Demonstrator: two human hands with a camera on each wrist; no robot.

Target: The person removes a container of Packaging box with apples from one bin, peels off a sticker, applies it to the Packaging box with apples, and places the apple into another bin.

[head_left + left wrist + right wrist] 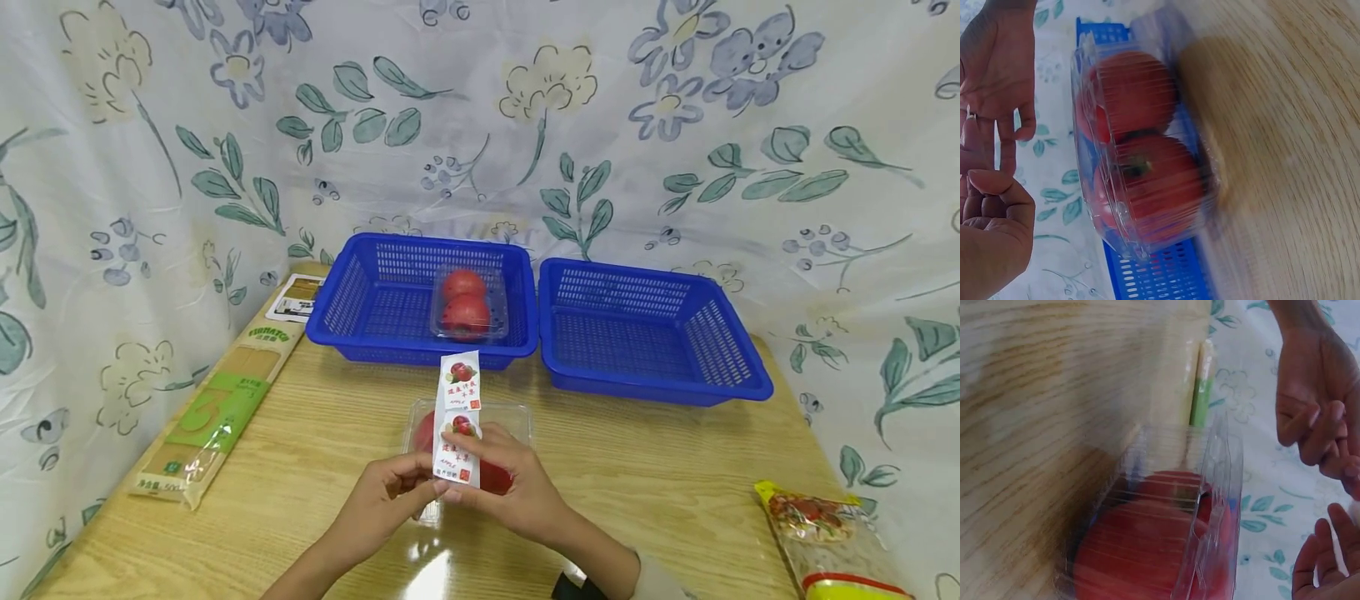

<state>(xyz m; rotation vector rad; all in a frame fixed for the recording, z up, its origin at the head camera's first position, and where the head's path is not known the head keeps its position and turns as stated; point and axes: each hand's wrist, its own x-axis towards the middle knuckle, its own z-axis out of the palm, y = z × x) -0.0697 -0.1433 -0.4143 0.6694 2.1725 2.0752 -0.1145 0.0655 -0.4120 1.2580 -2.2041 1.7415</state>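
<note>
A white strip of apple labels (459,387), printed with red fruit, stands upright between both hands. My left hand (384,500) pinches its lower end at the left corner. With thumb and fingers, my right hand (517,479) holds the strip's lower right side, the index finger lying across its front. Under the hands a closed clear plastic clamshell box (517,417) rests on the table, partly hidden by them. Red round fruit (1160,187) shows through its ribbed wall in the left wrist view, and again as red fruit (1135,550) in the right wrist view.
A blue basket (360,337) behind the hands holds another clear box of red fruit (467,312). Beside it stands a second blue basket (652,387). Packaged noodles (217,408) lie at left near a card (296,297); another food bag (832,542) lies at front right.
</note>
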